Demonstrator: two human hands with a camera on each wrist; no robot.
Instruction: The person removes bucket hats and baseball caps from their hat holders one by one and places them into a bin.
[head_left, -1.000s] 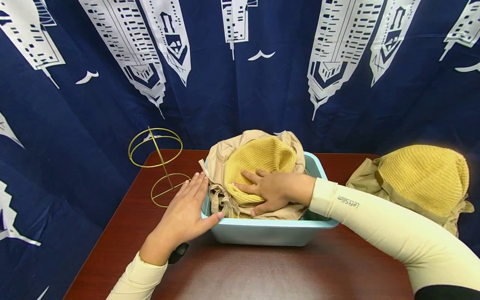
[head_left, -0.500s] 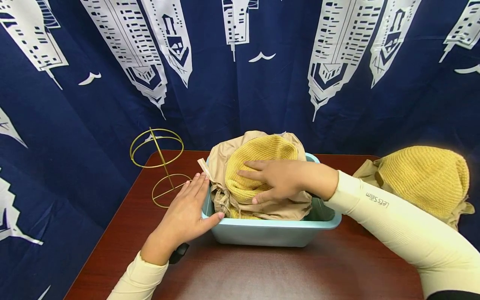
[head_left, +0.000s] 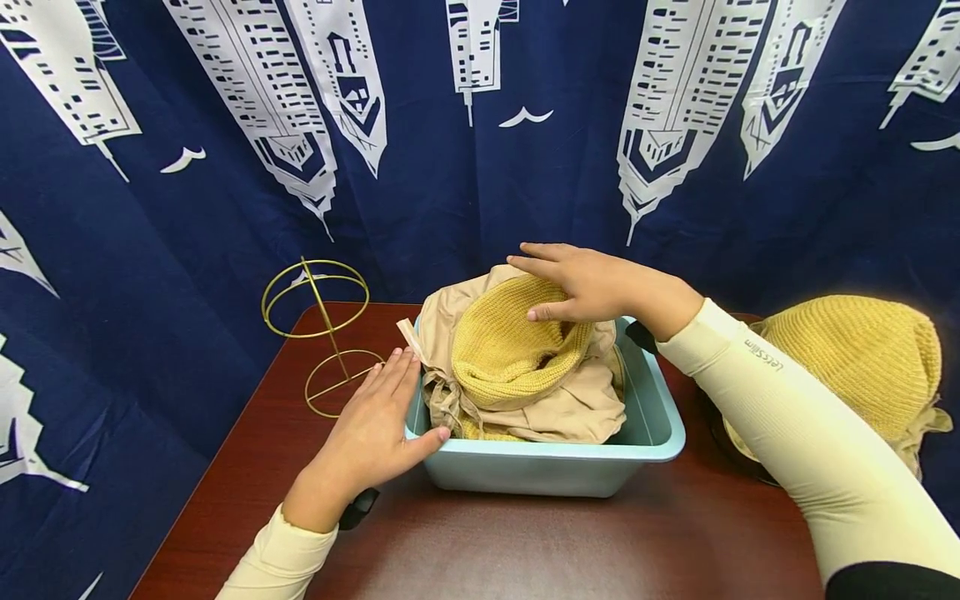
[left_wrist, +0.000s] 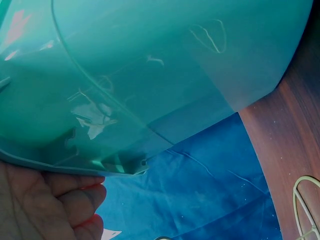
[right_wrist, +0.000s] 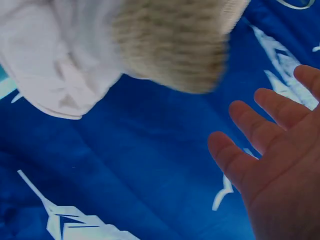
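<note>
- Right hand (head_left: pixel 600 283): fingers spread, holding nothing, above the yellow knitwear (head_left: pixel 487 333).
- Left hand (head_left: pixel 371 429): straight-fingered against the blue tub (head_left: pixel 517 473); hard pushing might slide it.
- Knitwear tops beige cloth (head_left: pixel 570 408) heaped inside; lopsided pressing could spill both.

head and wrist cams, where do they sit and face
Head: on the head, facing forward and down onto the tub; left hand, right hand and sleeves show.
Left wrist: worn there, facing the tub; left hand shows.
Right wrist: worn there, facing knitwear and curtain; right hand shows.
Head and left wrist share the tub.
</note>
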